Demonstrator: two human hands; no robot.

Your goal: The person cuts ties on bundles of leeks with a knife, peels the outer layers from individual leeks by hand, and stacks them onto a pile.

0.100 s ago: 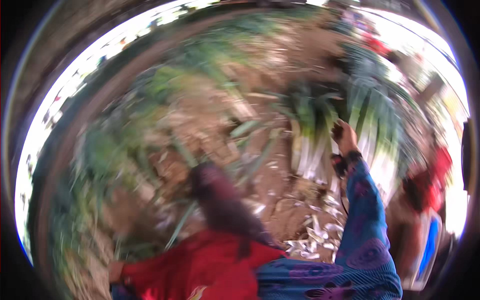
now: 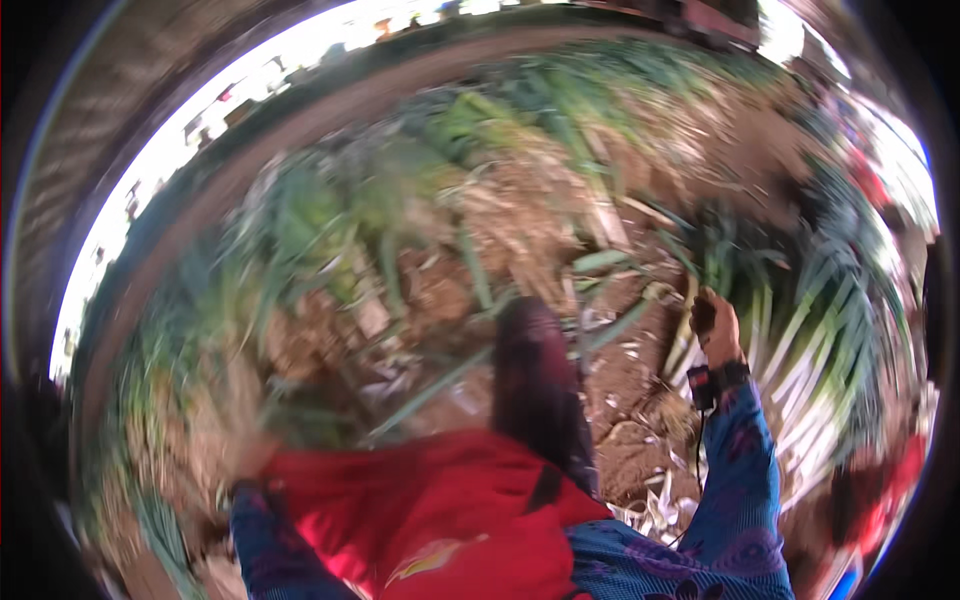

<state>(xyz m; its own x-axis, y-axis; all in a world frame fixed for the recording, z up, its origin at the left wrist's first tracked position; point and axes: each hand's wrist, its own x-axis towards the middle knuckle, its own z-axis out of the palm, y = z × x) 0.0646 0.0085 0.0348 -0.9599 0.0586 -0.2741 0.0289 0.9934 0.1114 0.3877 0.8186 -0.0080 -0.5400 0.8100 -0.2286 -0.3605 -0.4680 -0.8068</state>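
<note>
Many leafy stalks (image 2: pixel 310 205), blurred, strewn over brown soil (image 2: pixel 618 400) at left. Left hand (image 2: pixel 252 455) a blur by the edge of the red garment (image 2: pixel 430 500); from where I stand, cannot tell whether it grips. Right hand (image 2: pixel 717 330) with fingers curled inward, contents unclear, near the leeks (image 2: pixel 800 400): lying close together at far right, slender, dark green leaves fading through yellow-green to white shafts.

Place: farm or produce yard | signs: bare soil (image 2: pixel 622 405) — heaped leeks (image 2: pixel 825 335) (pale trimmings (image 2: pixel 665 500) strewn about)
</note>
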